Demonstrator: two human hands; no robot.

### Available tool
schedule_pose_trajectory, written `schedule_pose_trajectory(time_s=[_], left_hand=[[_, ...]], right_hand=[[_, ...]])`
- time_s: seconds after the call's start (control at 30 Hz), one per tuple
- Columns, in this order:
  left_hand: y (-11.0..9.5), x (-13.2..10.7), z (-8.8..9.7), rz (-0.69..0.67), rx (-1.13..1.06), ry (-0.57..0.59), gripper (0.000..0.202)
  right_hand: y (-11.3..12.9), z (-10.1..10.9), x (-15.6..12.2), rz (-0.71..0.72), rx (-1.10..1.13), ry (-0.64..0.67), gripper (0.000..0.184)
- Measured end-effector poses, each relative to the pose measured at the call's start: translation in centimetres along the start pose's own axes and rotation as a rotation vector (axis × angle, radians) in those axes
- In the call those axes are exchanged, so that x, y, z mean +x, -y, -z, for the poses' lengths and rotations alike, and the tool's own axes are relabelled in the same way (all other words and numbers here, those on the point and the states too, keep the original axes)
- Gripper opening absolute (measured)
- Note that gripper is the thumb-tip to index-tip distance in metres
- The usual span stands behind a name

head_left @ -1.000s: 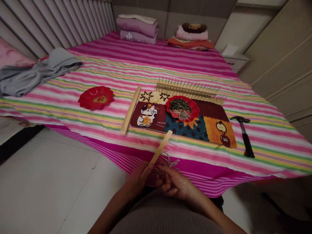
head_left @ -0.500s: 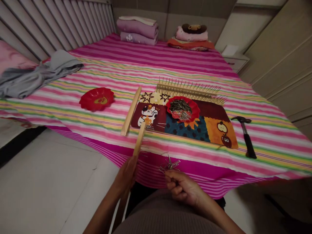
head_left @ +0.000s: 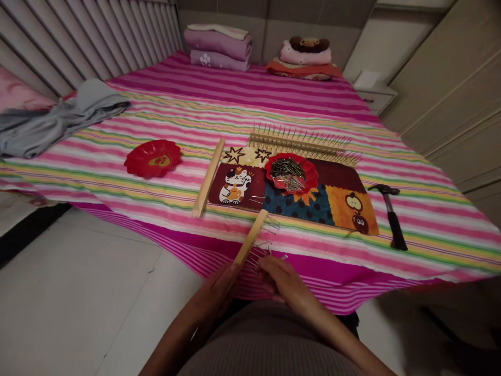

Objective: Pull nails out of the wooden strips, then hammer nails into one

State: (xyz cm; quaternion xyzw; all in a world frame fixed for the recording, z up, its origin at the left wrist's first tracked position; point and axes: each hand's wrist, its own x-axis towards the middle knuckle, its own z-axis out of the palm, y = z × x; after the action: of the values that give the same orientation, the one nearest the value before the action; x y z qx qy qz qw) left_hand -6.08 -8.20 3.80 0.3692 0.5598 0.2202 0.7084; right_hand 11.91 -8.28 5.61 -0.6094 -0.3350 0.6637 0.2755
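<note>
My left hand (head_left: 219, 290) is closed round the near end of a thin wooden strip (head_left: 250, 237) that has several nails sticking out of its side. The strip points up and away toward the bed's front edge. My right hand (head_left: 284, 279) is just right of it, fingers pinched on a small bunch of nails (head_left: 270, 255) beside the strip. A red dish (head_left: 291, 173) heaped with nails sits on a patchwork mat (head_left: 313, 201) with a cat picture.
On the striped bedspread (head_left: 235, 112) lie a bare wooden strip (head_left: 209, 176), a nailed wooden strip (head_left: 301, 143) behind the mat, a second red dish (head_left: 152, 157) at left and a hammer (head_left: 391, 216) at right. Grey cloth (head_left: 58, 117) lies far left. Folded bedding (head_left: 219, 47) sits at the back.
My left hand swung the strip out to the left, then back to the right beside my right hand. My right hand moved up against the strip with its nails.
</note>
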Motion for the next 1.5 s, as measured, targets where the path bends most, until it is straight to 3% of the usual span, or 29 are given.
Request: schedule_pose_trajectory(time_s=[0.13,0.27,0.37,0.6,0.8,0.9,0.97,1.0,1.03,1.17,1.3,1.37,1.5], left_hand=[[-0.8,0.2,0.3,-0.116,0.203,0.149,0.053],[-1.7,0.9,0.1,-0.199,0.228,0.041,0.05],[-1.9,1.3,-0.2,-0.254,0.244,-0.009,0.046],[-1.0,1.8,-0.8,-0.151,0.199,0.026,0.049],[-1.8,2.6,1.5,0.029,-0.099,-0.094,0.058],[-2.6,2.6,2.2,0.063,-0.132,-0.02,0.06],[-2.6,2.6,1.8,-0.02,-0.085,-0.008,0.06],[-2.5,2.7,1.4,-0.1,-0.061,0.009,0.056],[-2.4,3.0,1.0,-0.169,-0.063,-0.004,0.055],[-2.2,3.8,-0.8,-0.259,-0.129,0.069,0.049],[-3.2,2.9,-2.1,-0.27,-0.124,0.16,0.053],[-3.7,2.7,-2.2,-0.185,-0.077,0.15,0.058],[-3.9,2.7,-1.2,-0.082,-0.021,0.068,0.061]], right_hand=[[-0.5,-0.7,0.7,-0.098,0.076,0.028,0.034],[-1.2,-0.8,1.0,-0.065,-0.105,0.118,0.028],[-1.2,-0.8,0.7,-0.1,-0.106,0.143,0.022],[-1.0,-1.3,0.2,-0.228,0.118,0.203,0.021],[-1.6,0.3,-0.4,-0.275,0.166,0.186,0.021],[-3.0,1.6,0.1,-0.113,-0.03,0.024,0.024],[-3.9,2.3,0.6,0.157,-0.214,-0.123,0.02],[-4.1,2.5,0.9,0.253,-0.254,-0.169,0.015],[-4.3,2.6,1.1,0.308,-0.288,-0.193,0.021],[-3.6,1.6,1.4,0.358,-0.334,-0.095,0.024],[-1.9,-0.5,0.6,0.4,-0.239,-0.014,0.029],[-1.4,-0.9,0.3,0.352,-0.201,0.011,0.026],[-1.6,-0.2,-0.5,0.046,-0.135,0.143,0.025]])
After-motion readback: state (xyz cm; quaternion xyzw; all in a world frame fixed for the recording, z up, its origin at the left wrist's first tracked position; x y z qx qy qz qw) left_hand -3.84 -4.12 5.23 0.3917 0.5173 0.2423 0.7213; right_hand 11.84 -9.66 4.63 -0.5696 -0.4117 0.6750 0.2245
